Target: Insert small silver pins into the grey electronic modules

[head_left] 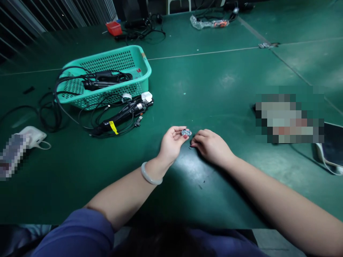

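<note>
My left hand (171, 142), with a pale bangle at the wrist, pinches a small blue-and-silver patterned piece (186, 132) between thumb and fingers. Its exact kind is too small to tell. Just right of it, my right hand (213, 147) rests low over the green table, fingers curled and pressed together. By those fingertips is a tiny dark bit (190, 147); whether they grip it or anything else cannot be made out.
Left of my hands lies a black corded tool with a yellow tag (113, 127), beside a turquoise basket (146, 66) holding black corded devices (99, 82). A white device (33, 137) sits far left. At the right are a blurred-out object (286, 114) and a dark-screened device (333, 142).
</note>
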Demonstrator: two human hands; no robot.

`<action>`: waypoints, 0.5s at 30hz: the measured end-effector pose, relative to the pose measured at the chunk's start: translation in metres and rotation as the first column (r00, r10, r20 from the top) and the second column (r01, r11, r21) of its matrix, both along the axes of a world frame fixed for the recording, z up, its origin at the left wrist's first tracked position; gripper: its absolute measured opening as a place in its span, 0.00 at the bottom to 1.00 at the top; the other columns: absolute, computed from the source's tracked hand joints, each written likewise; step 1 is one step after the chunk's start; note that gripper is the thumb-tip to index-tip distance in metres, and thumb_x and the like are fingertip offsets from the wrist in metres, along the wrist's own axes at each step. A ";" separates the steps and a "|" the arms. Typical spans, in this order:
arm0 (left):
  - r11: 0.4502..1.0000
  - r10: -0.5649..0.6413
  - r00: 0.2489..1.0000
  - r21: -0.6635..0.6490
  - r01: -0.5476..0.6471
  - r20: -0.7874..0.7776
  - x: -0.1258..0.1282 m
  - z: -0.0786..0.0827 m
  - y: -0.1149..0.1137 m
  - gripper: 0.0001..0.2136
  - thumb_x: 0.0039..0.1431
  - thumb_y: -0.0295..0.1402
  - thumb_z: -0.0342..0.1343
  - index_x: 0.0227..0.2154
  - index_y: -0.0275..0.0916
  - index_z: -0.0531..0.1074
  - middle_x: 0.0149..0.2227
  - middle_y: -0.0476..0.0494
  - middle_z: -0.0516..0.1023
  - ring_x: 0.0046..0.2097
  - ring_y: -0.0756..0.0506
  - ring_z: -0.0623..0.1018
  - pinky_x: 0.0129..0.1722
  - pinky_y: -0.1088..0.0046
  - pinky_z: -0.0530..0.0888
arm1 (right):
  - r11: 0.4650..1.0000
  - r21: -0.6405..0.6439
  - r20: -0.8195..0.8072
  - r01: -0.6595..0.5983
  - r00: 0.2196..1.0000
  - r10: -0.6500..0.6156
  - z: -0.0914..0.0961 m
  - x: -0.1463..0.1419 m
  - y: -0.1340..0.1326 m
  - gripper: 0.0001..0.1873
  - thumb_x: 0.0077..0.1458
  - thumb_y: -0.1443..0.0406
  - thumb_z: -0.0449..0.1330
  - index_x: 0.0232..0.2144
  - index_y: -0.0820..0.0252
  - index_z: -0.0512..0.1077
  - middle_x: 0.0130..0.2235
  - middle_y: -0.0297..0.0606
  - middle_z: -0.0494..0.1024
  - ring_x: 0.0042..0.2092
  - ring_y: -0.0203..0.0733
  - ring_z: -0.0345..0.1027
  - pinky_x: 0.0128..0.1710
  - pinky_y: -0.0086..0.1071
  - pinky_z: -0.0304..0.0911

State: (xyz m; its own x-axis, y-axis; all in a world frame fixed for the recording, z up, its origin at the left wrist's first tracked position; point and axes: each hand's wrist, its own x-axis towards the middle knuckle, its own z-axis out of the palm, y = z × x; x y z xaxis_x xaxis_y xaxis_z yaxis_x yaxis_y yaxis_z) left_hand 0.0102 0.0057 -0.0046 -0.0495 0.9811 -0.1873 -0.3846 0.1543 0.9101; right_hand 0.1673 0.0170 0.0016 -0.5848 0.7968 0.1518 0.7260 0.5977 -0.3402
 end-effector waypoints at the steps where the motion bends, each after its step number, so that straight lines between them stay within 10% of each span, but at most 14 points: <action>1: 1.000 -0.004 1.000 -0.002 0.004 -0.009 0.000 0.000 0.000 0.11 0.47 0.21 0.61 0.35 0.36 0.71 0.35 0.46 0.77 0.40 0.51 0.77 0.48 0.69 0.72 | 1.000 0.008 0.008 -0.010 1.000 0.010 0.000 0.000 0.000 0.10 0.58 0.66 0.54 0.30 0.62 0.74 0.33 0.43 0.74 0.37 0.44 0.66 0.40 0.36 0.63; 9: 0.988 -0.148 0.989 0.042 0.148 0.001 -0.001 0.001 -0.004 0.09 0.50 0.28 0.61 0.36 0.37 0.72 0.35 0.46 0.76 0.38 0.50 0.76 0.46 0.68 0.73 | 0.998 -0.009 -0.569 0.068 0.820 -0.061 0.013 0.003 -0.002 0.08 0.56 0.68 0.54 0.27 0.57 0.70 0.33 0.37 0.73 0.37 0.40 0.67 0.40 0.36 0.64; 15: 0.957 -0.284 0.958 0.065 0.281 0.038 -0.001 0.002 -0.008 0.12 0.49 0.36 0.63 0.36 0.38 0.72 0.36 0.45 0.78 0.40 0.49 0.77 0.45 0.67 0.74 | 0.997 -0.074 -0.644 0.032 0.762 -0.072 0.011 0.001 -0.003 0.07 0.55 0.68 0.57 0.26 0.57 0.73 0.34 0.36 0.72 0.37 0.38 0.67 0.40 0.35 0.65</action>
